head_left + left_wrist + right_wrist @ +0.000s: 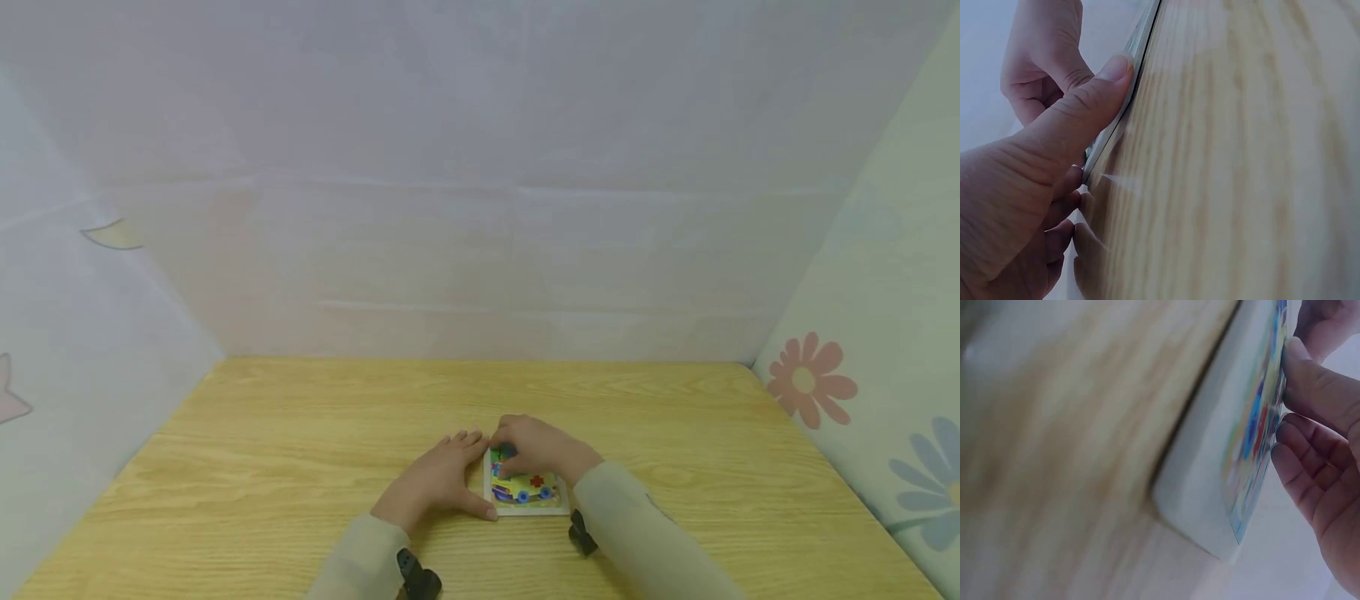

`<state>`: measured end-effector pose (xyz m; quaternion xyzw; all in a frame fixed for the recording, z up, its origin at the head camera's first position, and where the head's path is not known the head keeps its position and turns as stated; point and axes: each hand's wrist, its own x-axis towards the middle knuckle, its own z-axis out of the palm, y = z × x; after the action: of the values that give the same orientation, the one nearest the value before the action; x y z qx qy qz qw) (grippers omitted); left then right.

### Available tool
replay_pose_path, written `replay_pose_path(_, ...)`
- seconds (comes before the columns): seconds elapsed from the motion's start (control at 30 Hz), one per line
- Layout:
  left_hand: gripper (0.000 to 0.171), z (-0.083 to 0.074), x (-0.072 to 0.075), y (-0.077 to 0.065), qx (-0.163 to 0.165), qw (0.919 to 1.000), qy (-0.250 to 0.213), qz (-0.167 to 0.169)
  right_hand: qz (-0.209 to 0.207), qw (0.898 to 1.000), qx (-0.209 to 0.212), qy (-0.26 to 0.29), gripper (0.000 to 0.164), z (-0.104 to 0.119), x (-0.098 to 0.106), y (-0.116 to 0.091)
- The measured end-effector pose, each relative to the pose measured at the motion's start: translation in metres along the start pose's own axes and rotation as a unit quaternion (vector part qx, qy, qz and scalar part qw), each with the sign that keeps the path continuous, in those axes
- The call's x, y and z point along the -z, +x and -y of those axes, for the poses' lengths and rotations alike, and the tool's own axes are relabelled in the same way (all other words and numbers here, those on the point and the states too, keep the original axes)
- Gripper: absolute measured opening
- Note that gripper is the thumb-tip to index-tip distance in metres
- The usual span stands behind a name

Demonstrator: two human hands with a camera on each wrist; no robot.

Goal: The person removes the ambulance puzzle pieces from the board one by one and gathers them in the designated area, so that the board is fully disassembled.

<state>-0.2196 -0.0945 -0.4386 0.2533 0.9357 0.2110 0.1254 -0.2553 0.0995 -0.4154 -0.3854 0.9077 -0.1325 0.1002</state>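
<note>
A small white-framed picture board with a yellow vehicle, blue wheels and a red cross lies flat on the table. My left hand rests along its left side, thumb at the near left corner and fingers by the far left corner. In the left wrist view, the left thumb lies against the board's edge. Over the board's far part, my right hand touches the picture with thumb and bent fingertips. A dark round patch shows between them; whether it is a loose piece I cannot tell.
The wood-grain table stretches out around the board. Pale cloth walls with printed flowers stand at the back and both sides. Each wrist carries a small black camera.
</note>
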Motion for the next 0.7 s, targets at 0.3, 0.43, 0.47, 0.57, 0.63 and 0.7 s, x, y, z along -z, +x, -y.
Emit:
replay_pose_path(0.3, 0.107, -0.0031, 0.0004, -0.0001, 0.004, 0.9999, -0.011, 0.006, -0.011, 0.996, -0.051, 0.079, 0.032, -0.0014, -0.0023, 0.0029)
replay_pose_path(0.43, 0.107, -0.0044, 0.0007, -0.0007, 0.004, 0.9998, -0.019, 0.004, -0.018, 0.99, -0.081, 0.115, 0.028, 0.0019, -0.0013, 0.0038)
replay_pose_path(0.47, 0.107, -0.0045, 0.0006, -0.001, 0.005, 0.9997, -0.022, 0.004, -0.02, 0.989, -0.086, 0.123, 0.027, 0.0026, -0.001, 0.0039)
replay_pose_path(0.57, 0.107, -0.0047, 0.0013, -0.0026, 0.009, 0.9996, -0.027, 0.0, -0.026, 0.986, -0.09, 0.138, 0.025, 0.0037, -0.0006, 0.0048)
replay_pose_path(0.63, 0.107, -0.0051, 0.0019, -0.0032, 0.012, 0.9996, -0.027, -0.001, -0.028, 0.986, -0.089, 0.142, 0.026, 0.0035, -0.0009, 0.0056)
replay_pose_path(0.7, 0.107, -0.0056, 0.0024, -0.0034, 0.011, 0.9996, -0.026, 0.0, -0.031, 0.986, -0.088, 0.138, 0.027, 0.0028, -0.0016, 0.006)
